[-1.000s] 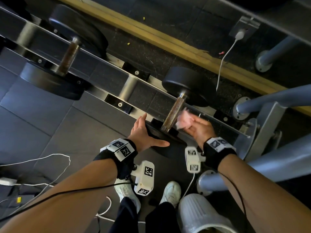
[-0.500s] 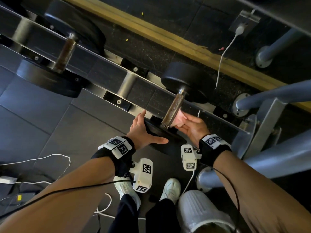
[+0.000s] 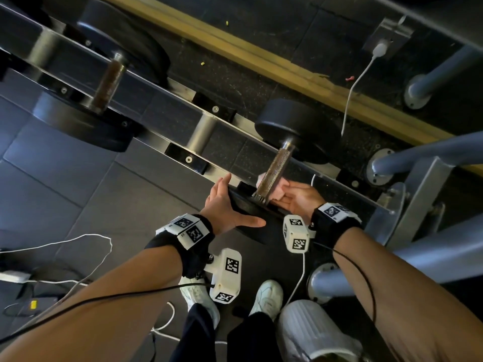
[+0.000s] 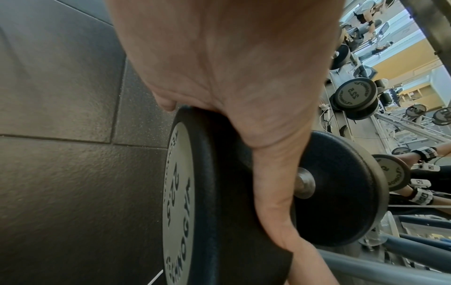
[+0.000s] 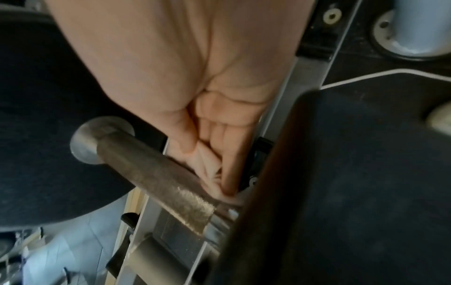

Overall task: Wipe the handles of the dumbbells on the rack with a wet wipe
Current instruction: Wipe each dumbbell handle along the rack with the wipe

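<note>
Dumbbell with black round rubber heads (image 3: 295, 126) and a knurled steel handle (image 3: 274, 173) lies across the silver metal rack (image 3: 201, 131), right between our two hands. Our left hand (image 3: 224, 205) rests on the near head (image 4: 219, 192), fingers straight along its rim and thumb spread out over its face, steadying it rather than closing around it. Our right hand (image 3: 298, 197) sits on the other side of the handle, fingers curled, pinching a crumpled pale pink wet wipe (image 3: 279, 190) against the lower end of the bar, close to the near head. In the right wrist view the fingers (image 5: 227, 154) fold the wipe (image 5: 207, 164) in behind the handle (image 5: 158, 177); a corner of pink also shows on the left-hand side of the bar from above. The far head stands beyond both hands.

Well off to the left of our left hand a second, larger black dumbbell (image 3: 104, 82) rests on the same rack, its handle brownish. Beyond our right hand a white cable (image 3: 355, 87) runs to a wall plug, and grey-blue tubular frame legs (image 3: 428, 152) stand to the right. Near our feet, below both wrists, we see white sneakers (image 3: 266, 296) on dark rubber floor tiles (image 3: 65, 165).
</note>
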Demonstrator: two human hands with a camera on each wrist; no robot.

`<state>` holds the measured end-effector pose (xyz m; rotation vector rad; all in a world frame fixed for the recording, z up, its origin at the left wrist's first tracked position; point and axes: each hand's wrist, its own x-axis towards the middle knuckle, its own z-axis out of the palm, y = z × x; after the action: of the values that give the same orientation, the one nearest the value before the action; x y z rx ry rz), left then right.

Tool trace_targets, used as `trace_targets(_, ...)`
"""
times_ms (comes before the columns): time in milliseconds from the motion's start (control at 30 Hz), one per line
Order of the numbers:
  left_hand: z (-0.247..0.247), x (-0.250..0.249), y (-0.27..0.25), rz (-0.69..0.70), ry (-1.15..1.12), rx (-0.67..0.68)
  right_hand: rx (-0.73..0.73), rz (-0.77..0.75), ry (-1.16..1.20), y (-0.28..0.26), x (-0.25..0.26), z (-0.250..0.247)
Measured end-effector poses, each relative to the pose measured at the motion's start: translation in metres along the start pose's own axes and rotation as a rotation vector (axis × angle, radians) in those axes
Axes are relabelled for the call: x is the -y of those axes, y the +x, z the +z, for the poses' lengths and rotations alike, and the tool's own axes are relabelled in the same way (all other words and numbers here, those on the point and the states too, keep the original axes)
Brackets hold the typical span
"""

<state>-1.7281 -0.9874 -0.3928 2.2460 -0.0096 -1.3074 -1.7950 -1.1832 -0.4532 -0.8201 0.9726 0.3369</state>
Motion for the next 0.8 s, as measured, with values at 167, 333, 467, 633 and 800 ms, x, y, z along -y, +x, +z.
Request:
trace_targets(167, 0.000, -0.001, 0.000, 0.002, -0.002, 0.002, 0.031, 0.077, -0.044, -0.012, 0.011, -0.020)
trace_targets(333, -0.001, -0.002, -0.001, -0.003, 0.002, 0.004, -0.067, -0.036, 0.041, -0.009, 0.026, -0.022)
trace_targets(467, -0.001, 0.000, -0.001, 0.000, 0.004, 0.008, -0.090, -0.107, 0.109, 0.005, 0.028, -0.001)
trace_targets(633, -0.001, 0.000, 0.000, -0.003, 0.001, 0.011, -0.067, -0.142, 0.049, -0.004, 0.013, -0.005)
trace_targets(800, -0.001, -0.003, -0.001, -0.007, -0.013, 0.010, 0.006, -0.136, -0.090, -0.014, 0.014, -0.018)
